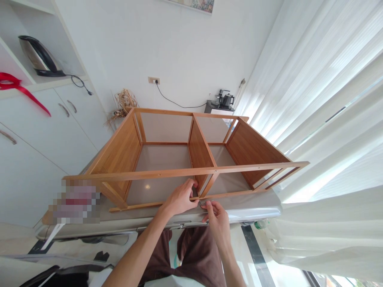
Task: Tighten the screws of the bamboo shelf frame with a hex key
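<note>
A brown wooden shelf frame (167,172) lies on its side on the table, with a middle board (200,145) across it. At the foot of that board, my left hand (181,198) is closed around the near lower rail (176,202), fingers inside and thumb at the front. Just to its right, my right hand (218,215) is closed in a pinch at the rail's front. A small dark metal piece (201,203) shows at its fingertips, close to my left thumb; its exact kind is too small to make out.
The grey table (254,204) has a rounded front edge close to my legs. A blurred pinkish item (78,201) lies by the frame's left end. White curtains (326,99) hang at right; cabinets with a kettle (40,56) stand at left.
</note>
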The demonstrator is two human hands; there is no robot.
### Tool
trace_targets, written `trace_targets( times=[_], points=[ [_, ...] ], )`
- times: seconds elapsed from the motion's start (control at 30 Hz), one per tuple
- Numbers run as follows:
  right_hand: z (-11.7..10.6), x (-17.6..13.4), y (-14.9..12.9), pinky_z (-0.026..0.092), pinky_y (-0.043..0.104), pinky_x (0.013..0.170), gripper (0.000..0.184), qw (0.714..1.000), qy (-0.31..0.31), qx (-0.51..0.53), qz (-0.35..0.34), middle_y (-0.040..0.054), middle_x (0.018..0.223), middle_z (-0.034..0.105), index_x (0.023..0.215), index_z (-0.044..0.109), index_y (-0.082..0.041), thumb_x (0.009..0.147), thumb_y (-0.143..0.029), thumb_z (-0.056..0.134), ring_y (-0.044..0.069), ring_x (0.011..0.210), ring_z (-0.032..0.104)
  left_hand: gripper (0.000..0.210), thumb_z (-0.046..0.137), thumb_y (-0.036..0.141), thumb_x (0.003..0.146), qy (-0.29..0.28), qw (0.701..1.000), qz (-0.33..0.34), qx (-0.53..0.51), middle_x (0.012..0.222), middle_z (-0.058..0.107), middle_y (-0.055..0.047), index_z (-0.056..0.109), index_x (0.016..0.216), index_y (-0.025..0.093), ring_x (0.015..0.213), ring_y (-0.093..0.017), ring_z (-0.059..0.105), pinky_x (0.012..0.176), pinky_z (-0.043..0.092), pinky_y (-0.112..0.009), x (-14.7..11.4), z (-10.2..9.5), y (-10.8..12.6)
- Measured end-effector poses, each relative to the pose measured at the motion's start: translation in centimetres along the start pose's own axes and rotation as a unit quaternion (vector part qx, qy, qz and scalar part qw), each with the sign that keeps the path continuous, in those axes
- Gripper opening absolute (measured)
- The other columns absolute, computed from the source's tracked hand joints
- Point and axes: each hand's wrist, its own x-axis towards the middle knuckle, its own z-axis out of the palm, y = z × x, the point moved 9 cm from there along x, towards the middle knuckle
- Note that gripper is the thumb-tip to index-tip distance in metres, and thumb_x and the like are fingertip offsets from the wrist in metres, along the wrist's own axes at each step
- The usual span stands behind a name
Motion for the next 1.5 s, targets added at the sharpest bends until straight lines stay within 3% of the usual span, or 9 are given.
trace_targets(
  times=[0.63,0.77,0.87,1.17,1.27,1.37,1.5],
  points=[
    [0.0,-0.8,-1.8,0.052,0.031,0.062,0.049,0.993,0.023,-0.107,-0.053,0.0073,0.090,0.079,0.091,0.064,-0.023,0.098,-0.069,0.047,0.020,0.054,0.068,0.043,0.069,0.027,0.079,-0.001,1.000,0.000,-0.004,0.086,0.064,0.001,0.050,0.117,0.023,0.077,-0.020,0.065,0.072,0.045,-0.032,-0.1,-0.2,0.3],
    [-0.1,-1.0,-2.1,0.050,0.031,0.061,0.050,0.989,0.031,-0.132,-0.062,0.0049,0.077,0.077,0.091,0.067,-0.024,0.098,-0.069,0.046,0.021,0.054,0.067,0.043,0.070,0.027,0.079,-0.005,1.000,0.001,-0.003,0.086,0.064,0.001,0.051,0.117,0.023,0.077,-0.021,0.066,0.071,0.046,-0.032,0.0,-0.2,0.2],
    [0.0,-1.3,-2.3,0.047,0.030,0.061,0.048,0.978,0.040,-0.184,-0.091,0.0030,0.073,0.075,0.092,0.068,-0.025,0.100,-0.066,0.045,0.022,0.057,0.068,0.042,0.070,0.027,0.079,-0.005,1.000,0.002,-0.001,0.087,0.065,0.001,0.051,0.117,0.023,0.078,-0.021,0.066,0.072,0.046,-0.032,0.0,-0.2,0.3],
    [0.9,-2.0,-3.0,0.045,0.027,0.063,0.045,0.930,0.046,-0.302,-0.207,0.0081,0.088,0.078,0.098,0.074,-0.024,0.107,-0.051,0.040,0.021,0.069,0.072,0.042,0.070,0.027,0.079,-0.006,1.000,0.001,-0.008,0.089,0.065,0.001,0.051,0.117,0.023,0.078,-0.021,0.067,0.072,0.046,-0.032,-0.1,-0.2,0.3],
    [0.8,-2.0,-3.2,0.045,0.028,0.061,0.045,0.938,0.050,-0.282,-0.193,0.0078,0.085,0.077,0.097,0.074,-0.024,0.106,-0.054,0.041,0.021,0.066,0.071,0.042,0.070,0.026,0.079,0.000,1.000,0.006,-0.010,0.088,0.065,0.001,0.051,0.117,0.023,0.077,-0.021,0.066,0.071,0.046,-0.031,0.0,-0.2,0.3],
    [0.4,-1.7,-2.7,0.046,0.029,0.059,0.044,0.965,0.049,-0.220,-0.131,0.0037,0.076,0.075,0.096,0.071,-0.026,0.103,-0.059,0.044,0.021,0.057,0.068,0.042,0.069,0.026,0.079,-0.001,1.000,0.006,-0.009,0.087,0.065,0.001,0.051,0.116,0.023,0.076,-0.021,0.066,0.070,0.046,-0.031,0.0,-0.2,0.2],
    [0.0,-1.0,-1.6,0.050,0.031,0.059,0.046,0.992,0.041,-0.112,-0.042,0.0050,0.089,0.079,0.092,0.067,-0.025,0.098,-0.067,0.049,0.019,0.051,0.067,0.043,0.070,0.026,0.079,-0.002,1.000,0.000,-0.006,0.088,0.064,0.000,0.051,0.117,0.023,0.078,-0.021,0.065,0.072,0.046,-0.032,0.0,-0.2,0.2]
  ],
)
